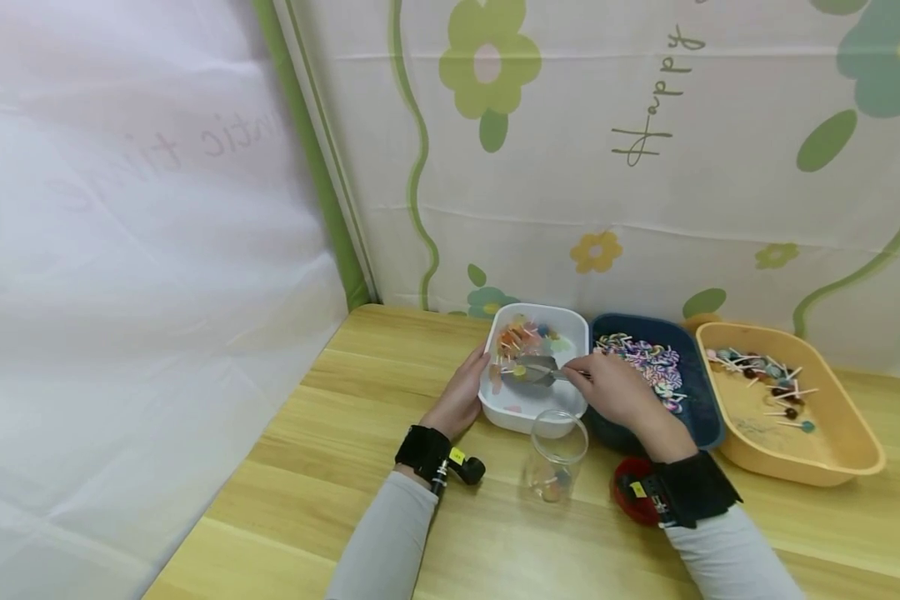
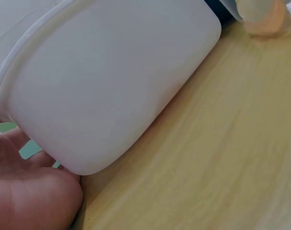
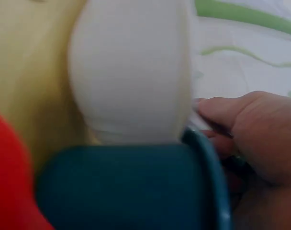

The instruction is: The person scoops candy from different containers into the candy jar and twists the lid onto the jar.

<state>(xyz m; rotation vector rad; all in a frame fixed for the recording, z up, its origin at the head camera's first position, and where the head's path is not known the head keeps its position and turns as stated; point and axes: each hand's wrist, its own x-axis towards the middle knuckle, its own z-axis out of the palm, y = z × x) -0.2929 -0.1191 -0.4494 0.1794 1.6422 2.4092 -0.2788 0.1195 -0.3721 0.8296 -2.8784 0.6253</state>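
My left hand rests against the left outer side of a white plastic tub, its fingers along the wall by the rim. In the left wrist view, that hand's palm shows beside the tub's corner. My right hand grips the handle of a small metal scoop, reaching in over the tub's right rim. A yellow lollipop shows at the scoop's front end. Small orange and pale lollipops lie in the back of the tub. Much of the handle is hidden by my fingers.
A clear plastic cup with a few candies at its bottom stands before the tub. Right of it are a navy tub of swirl lollipops and a yellow tub with several ball lollipops. A red round object lies under my right wrist.
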